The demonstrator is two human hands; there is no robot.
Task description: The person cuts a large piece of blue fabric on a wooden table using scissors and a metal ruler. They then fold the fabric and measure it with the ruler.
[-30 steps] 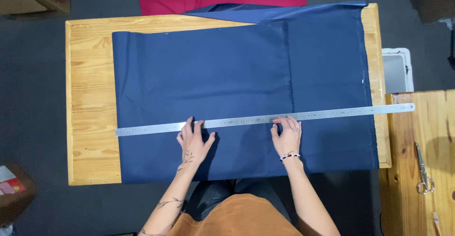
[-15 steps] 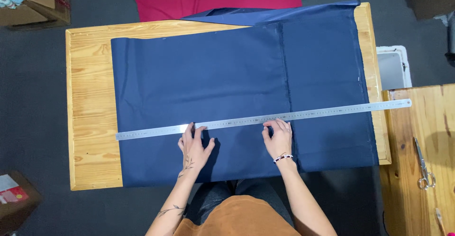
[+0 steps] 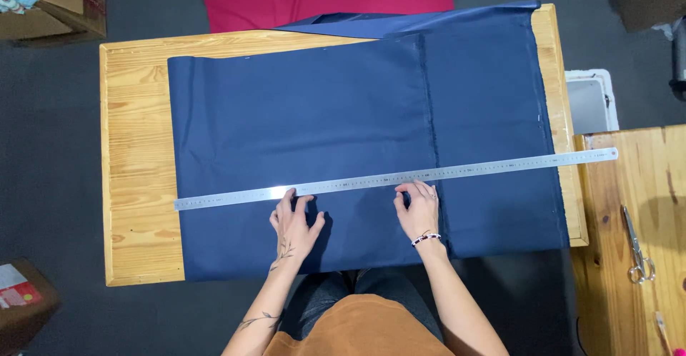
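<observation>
While lying flat across the navy cloth on the desk, the long metal ruler is being steadied: left hand and right hand are pressing its near edge, fingers spread, each grip open, holding nothing.

I see the long metal ruler has slid a little up the navy cloth, and my left hand and right hand moved up with it, fingers at its near edge.
</observation>
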